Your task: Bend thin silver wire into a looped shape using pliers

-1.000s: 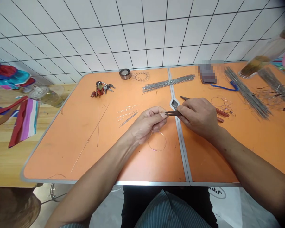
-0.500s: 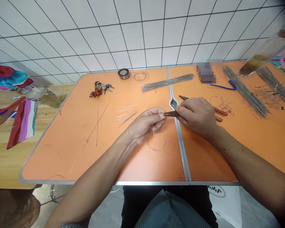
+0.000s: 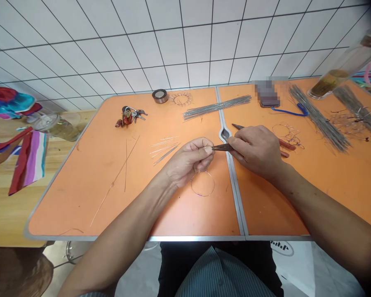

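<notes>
My left hand is closed in a pinch over the middle of the orange table, holding the top of a thin wire ring that hangs down toward the tabletop. My right hand is wrapped round small dark pliers. The pliers' tips point left and meet the wire at my left fingertips. Several short cut wires lie just left of my left hand.
Bundles of straight wire lie at the back and at the right. A tape roll, a key bunch, red-handled tools, finished wire rings, a glass bottle and a lying jar surround the work spot.
Nothing has visibly changed beyond a small shift of the view; both hands keep the same grip at the same place.
</notes>
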`<state>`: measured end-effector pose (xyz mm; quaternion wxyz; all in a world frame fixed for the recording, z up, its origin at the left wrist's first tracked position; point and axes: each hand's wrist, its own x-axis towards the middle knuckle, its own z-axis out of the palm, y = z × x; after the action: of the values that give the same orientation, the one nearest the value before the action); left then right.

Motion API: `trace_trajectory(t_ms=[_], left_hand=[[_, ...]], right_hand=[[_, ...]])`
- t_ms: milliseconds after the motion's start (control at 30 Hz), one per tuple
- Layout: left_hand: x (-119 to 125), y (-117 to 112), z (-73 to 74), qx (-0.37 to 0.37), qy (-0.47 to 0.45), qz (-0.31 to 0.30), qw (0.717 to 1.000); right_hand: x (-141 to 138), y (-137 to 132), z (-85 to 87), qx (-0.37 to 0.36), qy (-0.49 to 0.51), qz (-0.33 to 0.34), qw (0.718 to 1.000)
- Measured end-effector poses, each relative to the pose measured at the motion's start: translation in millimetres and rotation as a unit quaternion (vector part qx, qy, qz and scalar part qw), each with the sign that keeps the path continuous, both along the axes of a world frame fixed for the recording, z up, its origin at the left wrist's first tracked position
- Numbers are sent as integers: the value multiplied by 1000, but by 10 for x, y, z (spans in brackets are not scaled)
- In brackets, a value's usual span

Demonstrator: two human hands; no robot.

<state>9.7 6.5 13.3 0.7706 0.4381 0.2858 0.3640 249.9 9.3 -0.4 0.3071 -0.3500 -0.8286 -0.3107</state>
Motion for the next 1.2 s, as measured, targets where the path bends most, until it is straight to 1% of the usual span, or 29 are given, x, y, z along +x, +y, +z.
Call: trace_trajectory(t_ms=[267, 433, 700, 900, 1200], left_hand=[[0, 2, 26, -15, 6, -12, 1000], [-22, 9, 8, -21, -4, -31, 999], [-24, -10, 3, -26, -4, -29, 999], [-26, 0, -5, -28, -8, -29, 999], [-34, 2, -3, -41, -5, -27, 999]], right_hand=[[-8, -4, -3, 0, -9, -11, 1000], [-9, -7, 3, -26, -15, -23, 999], [-11, -4, 2, -10, -12, -8, 1000], [-16, 0, 17, 22, -14, 8, 1000], [-3, -1, -2, 10, -14, 18, 1000]])
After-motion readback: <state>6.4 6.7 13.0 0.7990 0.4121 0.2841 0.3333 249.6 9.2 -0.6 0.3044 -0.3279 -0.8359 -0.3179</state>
